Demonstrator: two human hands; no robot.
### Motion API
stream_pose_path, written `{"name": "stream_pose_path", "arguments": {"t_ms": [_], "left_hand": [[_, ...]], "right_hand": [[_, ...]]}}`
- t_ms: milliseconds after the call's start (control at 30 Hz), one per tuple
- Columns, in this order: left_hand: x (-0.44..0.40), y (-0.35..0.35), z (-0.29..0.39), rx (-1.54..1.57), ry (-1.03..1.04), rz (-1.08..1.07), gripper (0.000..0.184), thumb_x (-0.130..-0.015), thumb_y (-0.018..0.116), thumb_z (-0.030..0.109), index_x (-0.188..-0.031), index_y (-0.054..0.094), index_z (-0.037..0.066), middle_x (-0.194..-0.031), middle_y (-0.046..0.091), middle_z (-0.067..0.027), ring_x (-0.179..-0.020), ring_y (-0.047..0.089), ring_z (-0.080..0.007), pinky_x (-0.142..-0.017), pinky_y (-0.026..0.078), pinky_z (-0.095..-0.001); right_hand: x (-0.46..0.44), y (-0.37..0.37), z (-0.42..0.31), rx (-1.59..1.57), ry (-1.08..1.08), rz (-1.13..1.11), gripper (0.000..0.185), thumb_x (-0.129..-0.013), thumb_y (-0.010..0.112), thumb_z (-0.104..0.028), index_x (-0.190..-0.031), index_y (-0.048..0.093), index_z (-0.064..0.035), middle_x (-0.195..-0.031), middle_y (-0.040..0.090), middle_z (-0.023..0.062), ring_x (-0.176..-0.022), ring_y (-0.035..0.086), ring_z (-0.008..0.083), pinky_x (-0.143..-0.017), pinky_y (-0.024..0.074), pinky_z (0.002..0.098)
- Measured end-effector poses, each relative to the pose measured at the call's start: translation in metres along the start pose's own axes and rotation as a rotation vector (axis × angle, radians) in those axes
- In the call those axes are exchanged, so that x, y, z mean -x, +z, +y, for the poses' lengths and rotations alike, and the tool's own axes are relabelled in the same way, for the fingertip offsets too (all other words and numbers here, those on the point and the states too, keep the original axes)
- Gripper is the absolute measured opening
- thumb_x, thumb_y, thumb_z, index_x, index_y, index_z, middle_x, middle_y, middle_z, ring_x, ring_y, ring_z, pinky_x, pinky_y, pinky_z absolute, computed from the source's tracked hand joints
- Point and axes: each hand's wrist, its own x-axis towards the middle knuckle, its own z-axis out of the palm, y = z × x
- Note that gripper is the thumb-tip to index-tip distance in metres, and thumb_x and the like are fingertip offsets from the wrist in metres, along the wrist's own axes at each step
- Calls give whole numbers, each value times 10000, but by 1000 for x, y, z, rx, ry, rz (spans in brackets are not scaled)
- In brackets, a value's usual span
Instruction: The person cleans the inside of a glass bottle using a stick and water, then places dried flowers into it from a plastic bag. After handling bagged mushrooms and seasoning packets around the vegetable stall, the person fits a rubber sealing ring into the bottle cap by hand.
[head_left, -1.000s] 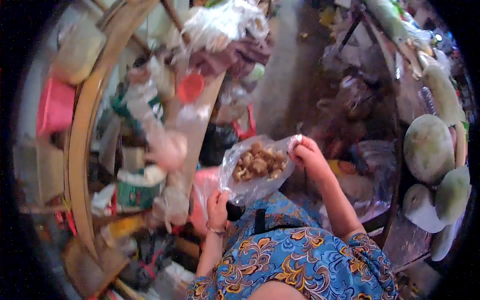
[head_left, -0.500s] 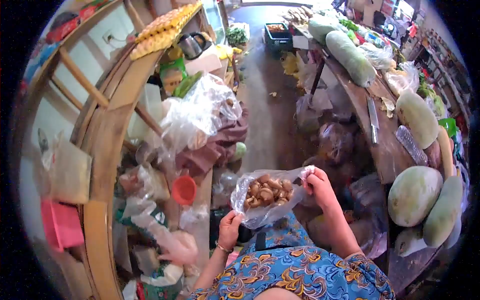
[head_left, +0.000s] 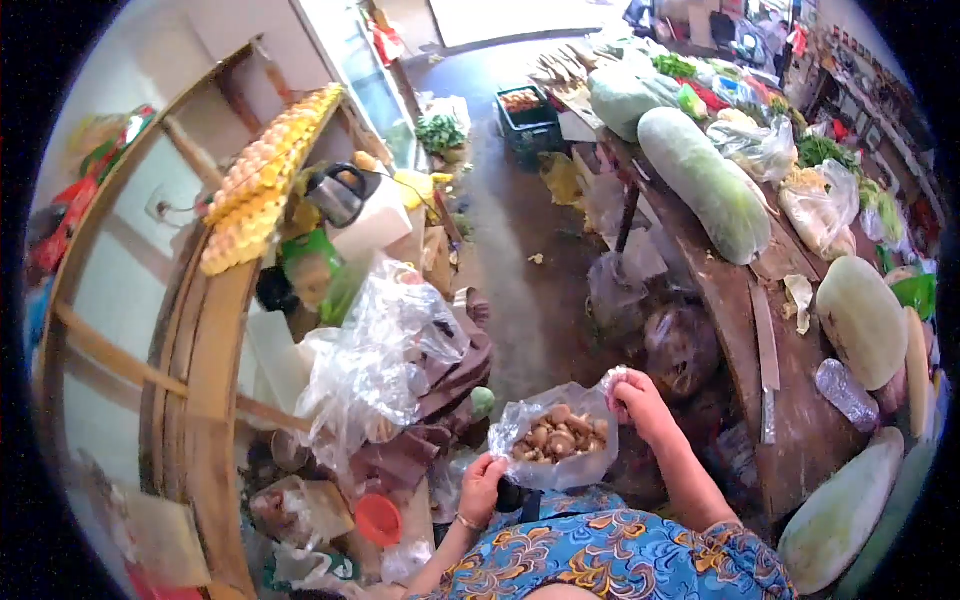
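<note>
A clear plastic bag (head_left: 585, 472) is stretched between my two hands in front of my body. Inside its open mouth lie brown mushrooms (head_left: 560, 436). My left hand (head_left: 482, 490) pinches the bag's near left edge, a bracelet showing at the wrist. At the far right corner, the bunched plastic is gripped by my right hand (head_left: 638, 402). Below the bag is my blue patterned clothing (head_left: 610, 550).
Large pale green winter melons (head_left: 702, 185) lie on the wooden counter (head_left: 725, 262) to the right, beside a long knife (head_left: 765, 360). At left are yellow egg trays (head_left: 270, 180), a kettle (head_left: 338, 195), crumpled plastic (head_left: 375, 350) and a red bowl (head_left: 378, 519). A green crate (head_left: 530, 130) stands ahead.
The view has tilted up and shifted, bringing more of the far doorway into sight. Both hands still hold the bag, which now sits lower and slightly right in view.
</note>
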Motion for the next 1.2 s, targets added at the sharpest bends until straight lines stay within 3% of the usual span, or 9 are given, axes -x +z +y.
{"name": "stream_pose_path", "arguments": {"t_ms": [133,300,433,600,733,933,1033,1133,1200], "left_hand": [[-59,8,15,131,-23,-24,134,-893,543,128,-874,624,23,-778,558,57,-716,470,-31,-638,383,-192],[-149,-2,53,85,-21,-67,134,-895,536,114,-891,628,17,-814,589,44,-741,503,-36,-669,404,-191],[-237,-8,85,59,-11,-93,125,-898,526,98,-898,625,22,-814,589,38,-741,506,-40,-674,413,-197],[-355,-21,136,-17,54,-102,107,-892,536,97,-858,615,33,-797,569,51,-726,483,-36,-650,401,-197],[-445,-35,166,0,-20,-175,123,-896,538,113,-818,592,35,-765,530,69,-715,448,-28,-641,377,-191],[-563,-10,218,58,113,-182,118,-892,534,103,-840,603,23,-761,527,68,-708,445,-32,-640,375,-195],[-612,5,248,184,93,-133,120,-873,554,129,-783,586,57,-734,550,41,-675,478,-49,-625,397,-210],[-669,17,262,127,138,-42,97,-877,550,124,-856,604,46,-777,577,24,-706,514,-64,-646,424,-220],[-703,22,276,181,139,-70,96,-879,547,123,-874,604,45,-791,580,20,-712,517,-66,-653,425,-219]], "right_hand": [[-57,2,-31,-19,56,3,84,-751,481,-56,-761,564,-67,-628,526,-1,-490,400,62,-445,301,201],[-141,3,-59,16,-10,-26,109,-761,458,-40,-773,564,-62,-641,543,3,-503,420,59,-455,328,200],[-218,-5,-85,54,-5,-45,124,-783,475,-120,-818,583,-69,-688,543,-28,-578,454,60,-504,349,216],[-318,3,-123,2,-31,25,124,-783,474,-118,-805,585,-66,-680,544,-25,-564,453,66,-494,360,223],[-384,5,-150,-18,-61,76,123,-752,448,-40,-769,567,-64,-654,540,-8,-519,419,51,-468,334,195],[-466,-20,-190,-36,-41,139,138,-758,445,-40,-796,573,-72,-663,545,-10,-522,424,52,-468,344,201],[-506,-37,-214,-37,-153,111,139,-775,444,-35,-813,574,-68,-672,547,-10,-530,434,50,-462,340,193],[-560,-54,-234,-95,-219,47,140,-790,440,-35,-821,574,-67,-672,544,-14,-532,434,47,-469,346,196],[-588,-61,-253,-63,-140,54,141,-802,441,-38,-836,575,-68,-686,543,-20,-564,451,47,-488,359,201]]}}
